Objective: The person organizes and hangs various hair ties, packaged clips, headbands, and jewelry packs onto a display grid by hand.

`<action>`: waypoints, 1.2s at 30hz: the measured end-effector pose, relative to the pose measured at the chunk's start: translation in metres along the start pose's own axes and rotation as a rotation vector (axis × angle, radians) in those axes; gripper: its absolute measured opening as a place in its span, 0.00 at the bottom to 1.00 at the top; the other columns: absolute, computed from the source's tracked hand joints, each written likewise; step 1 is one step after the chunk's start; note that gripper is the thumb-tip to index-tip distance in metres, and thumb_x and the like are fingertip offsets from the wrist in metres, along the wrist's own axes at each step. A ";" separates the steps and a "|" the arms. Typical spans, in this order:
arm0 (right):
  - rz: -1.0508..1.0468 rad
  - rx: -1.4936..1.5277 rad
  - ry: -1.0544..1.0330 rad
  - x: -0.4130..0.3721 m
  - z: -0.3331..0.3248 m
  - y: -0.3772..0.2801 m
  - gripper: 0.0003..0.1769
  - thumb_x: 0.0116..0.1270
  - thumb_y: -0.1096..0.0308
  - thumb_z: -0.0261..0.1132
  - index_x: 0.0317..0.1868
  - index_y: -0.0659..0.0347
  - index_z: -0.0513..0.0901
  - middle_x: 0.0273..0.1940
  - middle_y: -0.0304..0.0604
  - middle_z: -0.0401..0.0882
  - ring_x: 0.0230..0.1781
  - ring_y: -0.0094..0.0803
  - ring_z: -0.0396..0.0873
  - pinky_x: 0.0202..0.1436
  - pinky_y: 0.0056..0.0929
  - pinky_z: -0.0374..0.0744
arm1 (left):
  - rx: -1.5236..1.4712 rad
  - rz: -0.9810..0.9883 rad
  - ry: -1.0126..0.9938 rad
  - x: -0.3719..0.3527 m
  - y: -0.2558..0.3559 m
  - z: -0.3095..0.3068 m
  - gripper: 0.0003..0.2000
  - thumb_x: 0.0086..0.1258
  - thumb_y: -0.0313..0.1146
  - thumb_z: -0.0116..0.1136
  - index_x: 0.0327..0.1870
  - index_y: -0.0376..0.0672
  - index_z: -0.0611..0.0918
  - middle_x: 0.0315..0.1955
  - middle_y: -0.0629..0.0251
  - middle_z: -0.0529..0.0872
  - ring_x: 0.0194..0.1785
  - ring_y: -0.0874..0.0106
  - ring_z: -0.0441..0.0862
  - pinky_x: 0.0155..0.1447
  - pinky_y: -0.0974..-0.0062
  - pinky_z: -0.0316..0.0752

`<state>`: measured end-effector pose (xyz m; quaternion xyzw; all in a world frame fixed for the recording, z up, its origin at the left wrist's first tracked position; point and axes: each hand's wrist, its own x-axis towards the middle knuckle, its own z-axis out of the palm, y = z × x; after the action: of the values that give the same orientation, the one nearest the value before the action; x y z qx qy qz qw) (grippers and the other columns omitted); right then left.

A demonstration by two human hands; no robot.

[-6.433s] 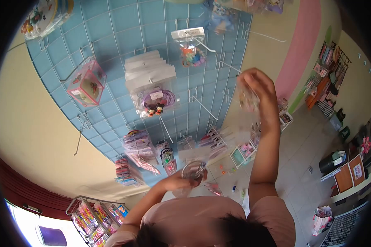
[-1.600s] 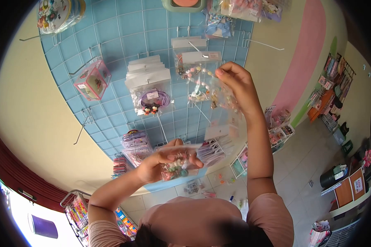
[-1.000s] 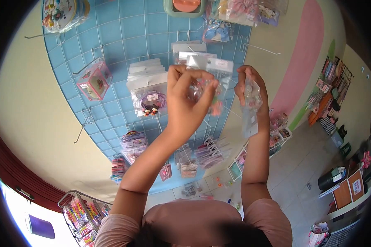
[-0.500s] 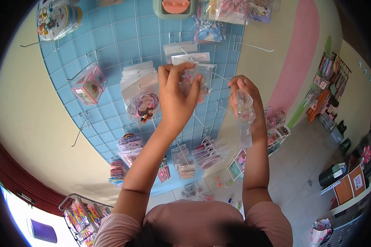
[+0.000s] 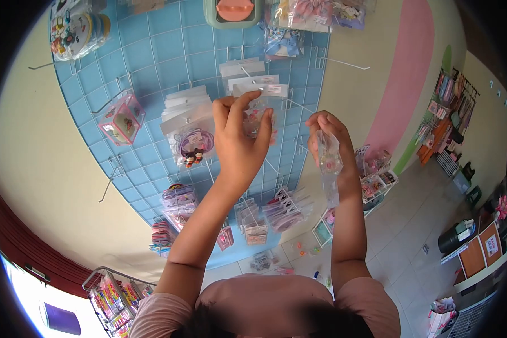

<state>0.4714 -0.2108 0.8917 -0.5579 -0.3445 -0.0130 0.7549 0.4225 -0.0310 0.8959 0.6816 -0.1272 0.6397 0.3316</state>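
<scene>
My left hand [image 5: 238, 138] is at a wire hook on the blue grid panel, thumb and index finger apart. Its index fingertip is by the white header card [image 5: 273, 90] of a clear packet [image 5: 256, 119] with small pinkish pieces inside, hanging on the hook. The hand covers part of this packet. Further right, my right hand [image 5: 339, 130] is closed on clear plastic packets [image 5: 329, 155] that dangle beside the wrist; small pale and pinkish pieces show in them. Left of my left hand hang packets of purple hair ties [image 5: 197, 142].
The blue grid panel [image 5: 158, 56] carries bare hooks, a pink-edged box [image 5: 121, 119], a green-framed item [image 5: 232, 12] and several lower packets [image 5: 287, 208]. On the floor are packets [image 5: 265, 260] and a white rack [image 5: 323, 232]. A display stand [image 5: 112, 298] is at lower left.
The header card by my left fingertips now shows flat below the other cards, and the left thumb has shifted slightly down. My right hand has moved a little left with its packets.
</scene>
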 end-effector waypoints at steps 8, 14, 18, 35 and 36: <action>0.061 -0.001 0.001 -0.004 0.010 -0.001 0.19 0.66 0.52 0.60 0.36 0.62 0.80 0.21 0.26 0.63 0.24 0.14 0.61 0.29 0.17 0.60 | 0.152 -0.077 -0.050 0.016 -0.020 0.014 0.24 0.58 0.27 0.65 0.58 0.46 0.74 0.49 0.52 0.72 0.47 0.56 0.77 0.43 0.65 0.75; 0.173 0.143 0.248 -0.027 0.049 0.028 0.18 0.67 0.52 0.60 0.41 0.60 0.77 0.27 0.32 0.73 0.22 0.19 0.69 0.24 0.18 0.66 | 0.168 0.131 -0.091 -0.029 -0.017 0.007 0.28 0.61 0.21 0.57 0.65 0.44 0.67 0.68 0.40 0.54 0.70 0.43 0.55 0.69 0.54 0.56; 0.288 0.377 0.062 -0.053 0.033 0.085 0.19 0.69 0.51 0.60 0.45 0.59 0.79 0.38 0.32 0.77 0.39 0.18 0.73 0.43 0.20 0.72 | -0.258 0.125 -0.361 -0.099 -0.012 -0.024 0.32 0.57 0.15 0.46 0.68 0.41 0.63 0.71 0.38 0.46 0.74 0.41 0.46 0.73 0.48 0.44; 0.147 -0.119 0.301 -0.151 0.094 0.156 0.21 0.72 0.54 0.56 0.51 0.66 0.70 0.40 0.43 0.72 0.40 0.29 0.71 0.45 0.31 0.71 | -0.927 -1.180 -0.070 -0.211 -0.001 -0.060 0.21 0.77 0.35 0.39 0.67 0.35 0.62 0.63 0.52 0.70 0.66 0.61 0.68 0.69 0.65 0.62; 0.071 -0.205 0.279 -0.151 0.095 0.156 0.19 0.72 0.57 0.57 0.51 0.66 0.70 0.40 0.43 0.71 0.40 0.29 0.71 0.45 0.31 0.70 | -0.996 -1.253 -0.054 -0.207 -0.004 -0.061 0.21 0.76 0.34 0.39 0.67 0.36 0.62 0.63 0.53 0.70 0.65 0.62 0.69 0.68 0.65 0.63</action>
<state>0.3717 -0.1261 0.6940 -0.6366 -0.2133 -0.0986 0.7345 0.3457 -0.0425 0.6948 0.4134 0.0009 0.1859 0.8914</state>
